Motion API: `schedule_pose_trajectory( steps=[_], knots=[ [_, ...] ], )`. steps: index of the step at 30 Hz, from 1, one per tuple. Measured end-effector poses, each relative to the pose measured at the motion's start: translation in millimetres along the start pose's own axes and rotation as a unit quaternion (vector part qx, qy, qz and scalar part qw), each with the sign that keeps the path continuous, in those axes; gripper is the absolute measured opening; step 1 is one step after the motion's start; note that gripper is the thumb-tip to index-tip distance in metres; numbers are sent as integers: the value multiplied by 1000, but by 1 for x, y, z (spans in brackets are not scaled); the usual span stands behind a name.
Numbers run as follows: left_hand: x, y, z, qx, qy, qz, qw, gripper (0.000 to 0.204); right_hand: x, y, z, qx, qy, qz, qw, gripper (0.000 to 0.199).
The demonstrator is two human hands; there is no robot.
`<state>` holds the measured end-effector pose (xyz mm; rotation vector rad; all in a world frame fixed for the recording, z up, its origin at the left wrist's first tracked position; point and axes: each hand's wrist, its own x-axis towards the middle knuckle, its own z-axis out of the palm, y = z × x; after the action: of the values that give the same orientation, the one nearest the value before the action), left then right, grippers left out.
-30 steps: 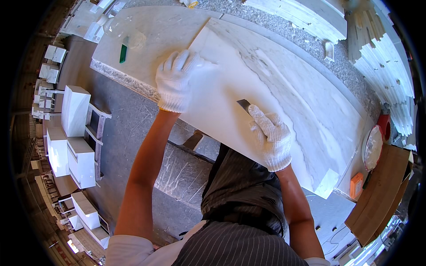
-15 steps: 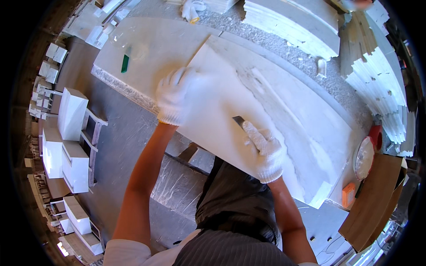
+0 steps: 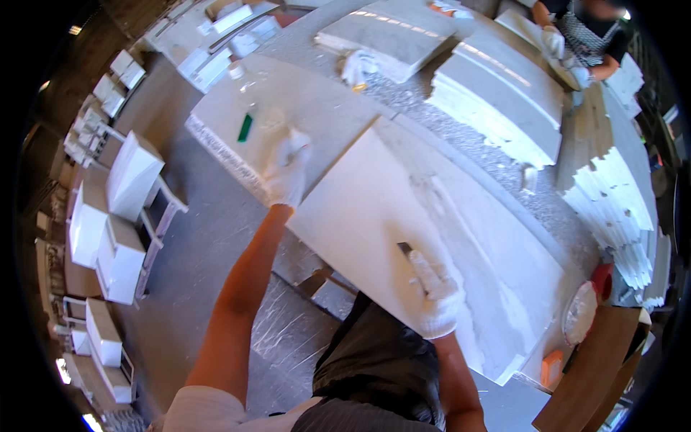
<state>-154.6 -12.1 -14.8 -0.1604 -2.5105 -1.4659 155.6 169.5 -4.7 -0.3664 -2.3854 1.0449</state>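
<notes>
A white marble-look slab (image 3: 367,187) with grey veins lies across the bench before me. My right hand (image 3: 435,299), in a white knit glove, is closed on a small scraper (image 3: 404,248); its dark, flat blade sticks out past the fingers above the slab. My left hand (image 3: 288,169), gloved too, is over the bench top just beyond the slab's left edge. Its fingers are smeared by motion, so whether it holds anything is unclear. Near it are a green strip (image 3: 245,127) and a clear plastic bottle (image 3: 245,81) with a white cap.
Stacked slabs (image 3: 497,93) stand across the dusty strip, near a crumpled white glove (image 3: 358,66). At right are more stacks (image 3: 612,209), a round white-topped tub (image 3: 580,313), an orange block (image 3: 551,368) and a cardboard box (image 3: 586,367). A co-worker's gloved hands (image 3: 565,57) show top right.
My left hand has moved off the slab toward the green strip. The right hand keeps its hold on the scraper. The view has shifted, bringing the co-worker further into sight.
</notes>
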Motion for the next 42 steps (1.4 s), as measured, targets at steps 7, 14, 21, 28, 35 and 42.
schedule_pose_trajectory(
  steps=[7,14,21,28,35,42],
  knots=[
    [5,-54,0,43,54,25,997,36,2,0,4,-13,1,-39,999,52],
    [3,-43,0,59,72,82,992,44,-1,-5,5,-1,7,-6,1000,50],
    [-14,-29,-18,51,31,7,998,49,0,-5,3,-4,4,-22,1000,45],
    [-66,-12,-38,74,59,146,985,46,1,-7,-10,46,-14,-19,999,41],
    [-97,20,-10,108,-173,361,910,71,-40,-32,-25,396,-191,329,836,48],
    [-63,41,39,175,-221,404,870,77,-54,-36,-30,429,-243,377,784,29]
  ],
)
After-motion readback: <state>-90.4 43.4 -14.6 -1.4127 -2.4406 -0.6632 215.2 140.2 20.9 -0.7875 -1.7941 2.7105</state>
